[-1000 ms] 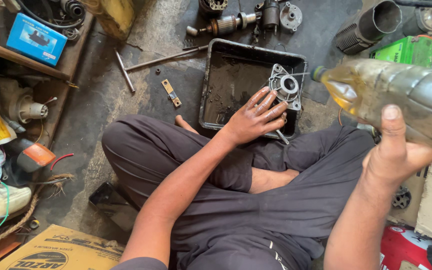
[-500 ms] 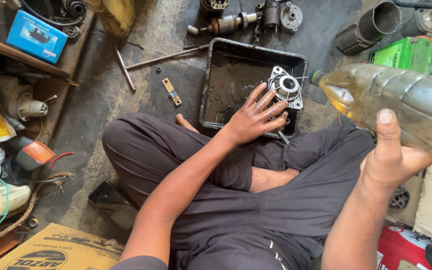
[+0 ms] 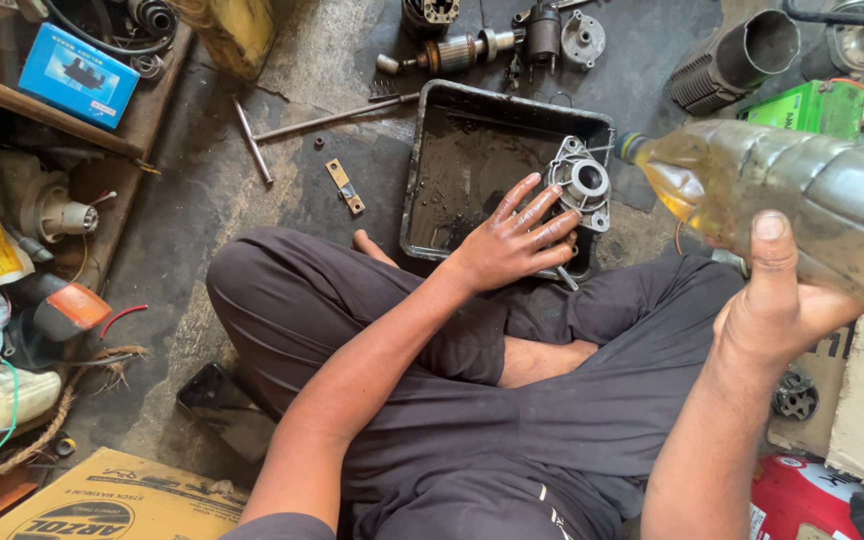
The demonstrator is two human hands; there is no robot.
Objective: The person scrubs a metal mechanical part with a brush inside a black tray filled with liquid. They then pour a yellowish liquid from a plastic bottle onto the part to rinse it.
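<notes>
I sit cross-legged on the floor in dark trousers. My left hand [image 3: 514, 240] rests with fingers spread on the near edge of a black oily tray [image 3: 472, 110], its fingertips touching a grey cast metal housing [image 3: 581, 184] that stands in the tray's right side. My right hand [image 3: 778, 305] grips a large clear plastic bottle [image 3: 802, 190] holding yellowish liquid. The bottle is tilted, its open neck pointing left toward the housing. No stream of liquid is visible.
Motor parts [image 3: 512, 40], a metal rod [image 3: 337, 118] and a small brass plate [image 3: 346, 187] lie beyond the tray. A blue box [image 3: 78, 72] sits on a wooden shelf at left. A green box [image 3: 814, 108], a finned cylinder [image 3: 732, 55] and a cardboard box [image 3: 112, 500] surround me.
My right hand has shifted the bottle slightly lower and leftward, bringing its neck closer to the housing. My left hand stays on the tray edge.
</notes>
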